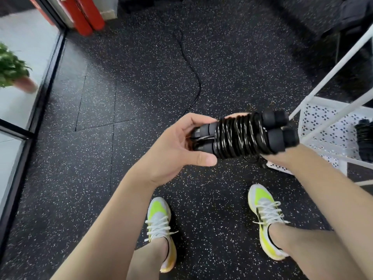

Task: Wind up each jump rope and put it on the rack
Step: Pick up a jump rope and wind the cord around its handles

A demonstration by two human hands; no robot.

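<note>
No readable text, labels, brand names or numbers anywhere in view — nothing legible on any surface.

Left hand [177, 146] curled, thumb under, fingers over, gripping the rope [240, 136]. Right hand [276, 158] mostly hidden beneath it, supporting. Both forearms reach forward.

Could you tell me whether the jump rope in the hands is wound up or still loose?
Wound up: the rope coils tightly round both handles, held by the left hand.

Bright, even light; wide-angle bending and blur at edges.
</note>
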